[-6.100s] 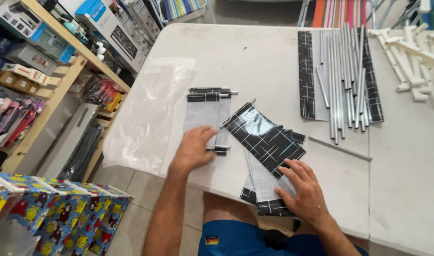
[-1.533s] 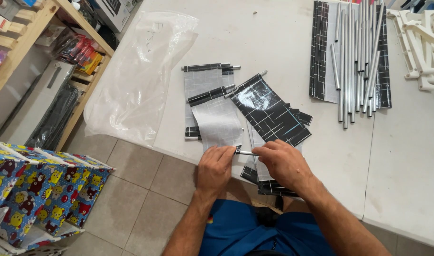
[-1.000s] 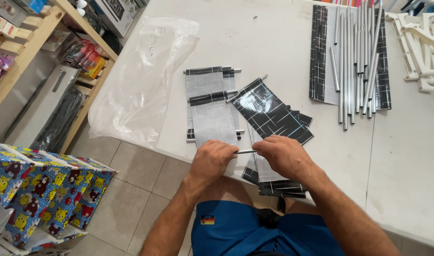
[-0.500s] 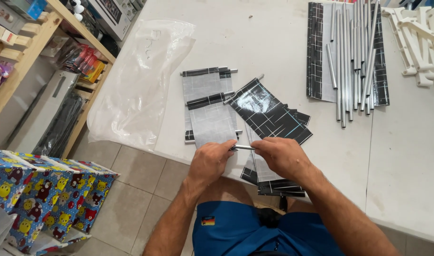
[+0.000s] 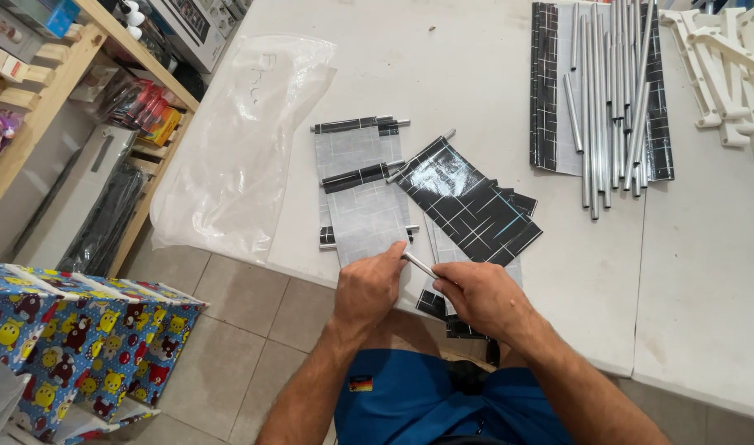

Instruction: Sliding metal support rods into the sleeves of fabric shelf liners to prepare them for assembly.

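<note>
My left hand [image 5: 368, 288] pinches the near edge of a grey fabric panel [image 5: 363, 216] at the table's front edge. My right hand [image 5: 481, 295] grips a thin silver metal rod [image 5: 419, 264] and its tip meets the panel's hem between my two hands. Behind it lie two more grey panels with black hems and rods in them [image 5: 356, 142]. A glossy black panel with white lines [image 5: 466, 200] rests tilted on a stack of similar panels to the right.
Several loose silver rods [image 5: 607, 99] lie on a black panel at the far right, beside white plastic connectors [image 5: 727, 74]. A clear plastic bag [image 5: 245, 140] drapes over the white table's [image 5: 476, 74] left edge. A colourful cartoon-print fabric box [image 5: 72, 330] stands on the floor at left, by wooden shelves [image 5: 31, 107].
My hands came together at the front edge with the rod and the grey panel's hem. Over the last second they have barely moved.
</note>
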